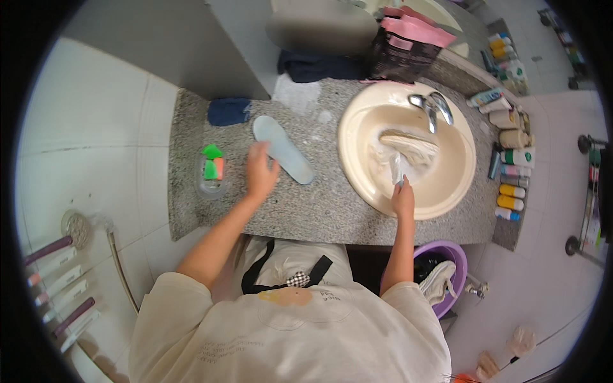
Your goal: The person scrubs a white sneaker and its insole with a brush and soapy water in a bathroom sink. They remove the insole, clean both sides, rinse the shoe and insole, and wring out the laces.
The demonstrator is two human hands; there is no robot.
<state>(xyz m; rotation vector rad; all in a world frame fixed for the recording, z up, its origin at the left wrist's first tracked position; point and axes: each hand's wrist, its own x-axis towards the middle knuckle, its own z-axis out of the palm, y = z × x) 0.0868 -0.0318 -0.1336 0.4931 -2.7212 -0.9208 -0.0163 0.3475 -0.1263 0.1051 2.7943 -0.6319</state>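
Right hand (403, 200) grips a brush (395, 166) beside a pale shoe (408, 145) in the sink (352, 153)

At the left of the speckled, stone-like tabletop (306, 216) stands a clear plastic container (211, 191) with rounded ends; in it sit green pieces (211, 168) and an orange piece (219, 168), angular and sponge-like. Behind it lies a folded dark blue cloth (228, 111), soft and matte.

Next comes the left hand (260, 175), its fingers loosely parted and the thumb apart, gripping nothing. The fingertips are at the near edge of a smooth, pale blue-grey insole (285, 153) lying flat and slanted; whether they touch it cannot be told.

Further right, the glossy cream oval sink holds cloudy, sudsy water and the shoe, which lies on its side with its long sole edge away from the person. The right hand's fingers are closed around the brush's bluish handle; its whitish head points into the basin, just beside the shoe or against it. A shiny metal faucet (431, 110) overhangs the basin.

Below the tabletop edge, a round purple tub (462, 271) contains another pale shoe (438, 282) and something dark. At the far right, plastic bottles (511, 190) stand or lie in a row.
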